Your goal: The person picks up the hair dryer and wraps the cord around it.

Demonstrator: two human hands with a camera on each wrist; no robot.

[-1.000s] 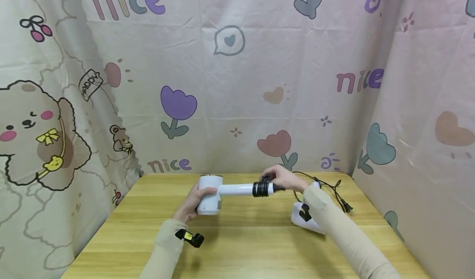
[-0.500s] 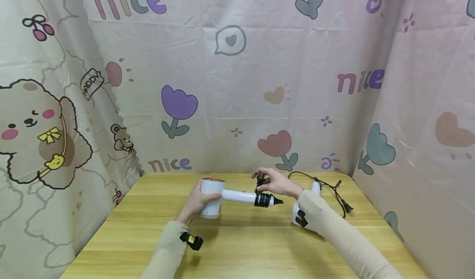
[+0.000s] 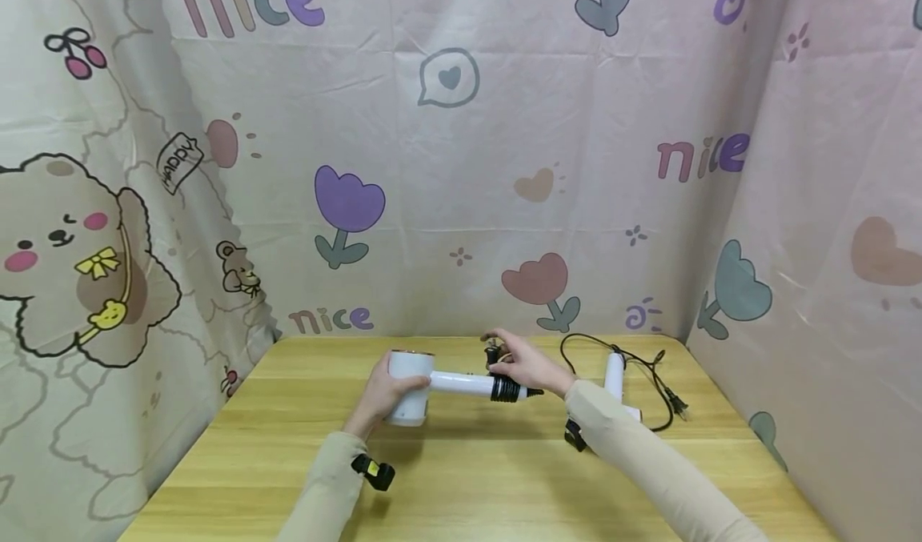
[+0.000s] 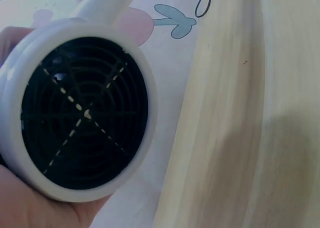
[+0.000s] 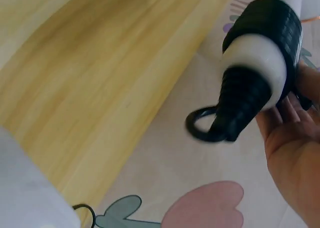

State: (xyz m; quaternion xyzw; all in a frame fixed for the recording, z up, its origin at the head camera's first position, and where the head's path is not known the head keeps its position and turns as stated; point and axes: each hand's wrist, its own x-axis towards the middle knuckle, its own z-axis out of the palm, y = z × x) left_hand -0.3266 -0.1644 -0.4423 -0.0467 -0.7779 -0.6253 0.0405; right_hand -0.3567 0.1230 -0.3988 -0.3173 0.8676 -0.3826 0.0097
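My left hand (image 3: 380,398) grips the barrel of a white hair dryer (image 3: 409,390), its handle pointing right above the table. Black cord (image 3: 505,389) is coiled round the handle's end. Beside the coil, my right hand (image 3: 529,364) pinches the cord's black plug (image 3: 493,355), prongs up. The left wrist view shows the dryer's dark round grille (image 4: 85,113) with the left hand (image 4: 45,203) around the rim. In the right wrist view, the black cord sleeve (image 5: 242,95) sticks out of the handle, the right hand (image 5: 295,153) beside the coil; the fingertips are partly hidden.
A second white hair dryer (image 3: 614,378) lies on the wooden table (image 3: 461,486) at the right, partly behind the right forearm. Its black cord (image 3: 569,352) loops behind it and to the right, ending in a plug (image 3: 677,405). A patterned curtain (image 3: 461,166) hangs behind.
The right hand has moved left with the plug, which now shows upright above the handle. The held dryer has tilted and lowered slightly. More of the second dryer is uncovered.
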